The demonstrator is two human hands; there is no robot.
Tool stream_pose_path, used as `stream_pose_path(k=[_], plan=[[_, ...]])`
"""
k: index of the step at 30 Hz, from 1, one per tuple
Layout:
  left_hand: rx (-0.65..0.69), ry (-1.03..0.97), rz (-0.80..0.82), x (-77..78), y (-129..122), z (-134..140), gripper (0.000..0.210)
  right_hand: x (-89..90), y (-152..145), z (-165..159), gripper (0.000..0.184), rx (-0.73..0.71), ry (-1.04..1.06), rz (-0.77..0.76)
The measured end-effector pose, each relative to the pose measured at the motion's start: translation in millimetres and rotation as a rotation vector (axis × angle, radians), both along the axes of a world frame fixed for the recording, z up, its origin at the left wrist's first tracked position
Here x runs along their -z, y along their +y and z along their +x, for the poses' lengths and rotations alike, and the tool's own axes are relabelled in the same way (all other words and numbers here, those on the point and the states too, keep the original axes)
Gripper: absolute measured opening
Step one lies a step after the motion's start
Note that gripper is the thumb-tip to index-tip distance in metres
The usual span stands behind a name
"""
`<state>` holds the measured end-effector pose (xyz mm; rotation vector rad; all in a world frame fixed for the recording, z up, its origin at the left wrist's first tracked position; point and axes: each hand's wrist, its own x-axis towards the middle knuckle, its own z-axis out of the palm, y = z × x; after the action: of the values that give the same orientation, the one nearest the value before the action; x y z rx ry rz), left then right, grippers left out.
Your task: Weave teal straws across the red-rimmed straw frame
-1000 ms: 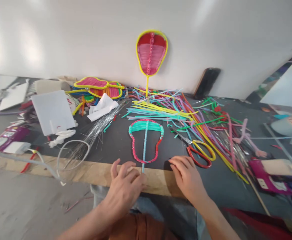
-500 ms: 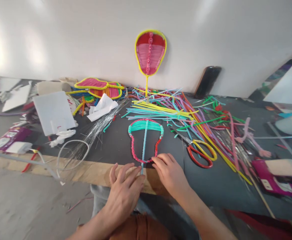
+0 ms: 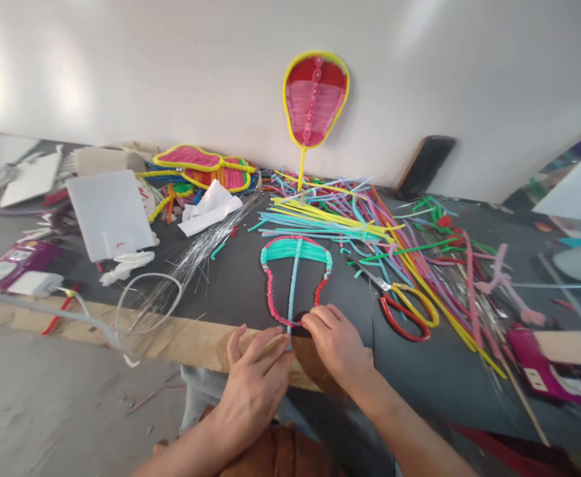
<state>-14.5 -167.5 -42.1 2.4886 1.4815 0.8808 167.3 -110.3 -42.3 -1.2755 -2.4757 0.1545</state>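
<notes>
A fan frame [image 3: 269,298] made of pipe cleaners lies on the dark table near its front edge. Its outline is pink and red, a turquoise band fills the top, and a light blue stem [image 3: 294,285] runs down the middle. My left hand [image 3: 260,377] has thumb and forefinger closed at the stem's lower end, the other fingers fanned out. With pinched fingertips my right hand [image 3: 337,341] grips the rim at the lower right. A finished-looking pink and red fan [image 3: 300,109] with a yellow border stands upright against the wall.
Scissors [image 3: 404,308] with red and yellow handles lie to the right. Behind the frame spread loose pipe cleaners [image 3: 330,218]; thin wires [image 3: 195,248] lie left. A phone [image 3: 426,165] leans on the wall. A white cable [image 3: 118,305] loops over the front edge near a purple device [image 3: 19,265].
The whole scene has shifted slightly to the right in view. Both hands stay at the bottom of the frame, the left fingertips a little closer together around the stem's end.
</notes>
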Motion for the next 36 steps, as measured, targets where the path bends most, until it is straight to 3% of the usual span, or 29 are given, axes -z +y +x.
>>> stream_pose_path(k=[6, 10, 13, 15, 19, 24, 27, 36], plan=[[0.040, 0.022, -0.030, -1.5, 1, -8, 0.021, -5.2, 0, 9, 0.019, 0.066, 0.252, -0.011], [-0.012, 0.021, -0.051, -14.1, 19, -21, 0.025, -13.5, -7, 20, 0.019, 0.138, 0.334, -0.012], [0.026, 0.147, -0.025, -26.1, 41, -25, 0.027, -16.4, -23, 12, 0.020, 0.138, 0.303, -0.010], [0.098, 0.231, -0.015, -31.8, 55, -24, 0.023, -16.2, -34, 0, 0.022, 0.055, 0.241, -0.038], [0.221, 0.312, -0.036, -35.6, 72, -21, 0.014, -15.4, -40, -15, 0.020, -0.005, 0.174, -0.064], [0.270, 0.361, -0.038, -33.7, 79, -23, 0.013, -19.6, -31, -13, 0.018, 0.033, 0.181, -0.078], [0.277, 0.357, -0.030, -31.8, 81, -24, 0.015, -20.9, -29, -17, 0.017, -0.015, 0.152, -0.094], [0.300, 0.349, 0.002, -30.3, 86, -24, 0.015, -12.8, -31, -20, 0.017, -0.052, 0.192, -0.122]])
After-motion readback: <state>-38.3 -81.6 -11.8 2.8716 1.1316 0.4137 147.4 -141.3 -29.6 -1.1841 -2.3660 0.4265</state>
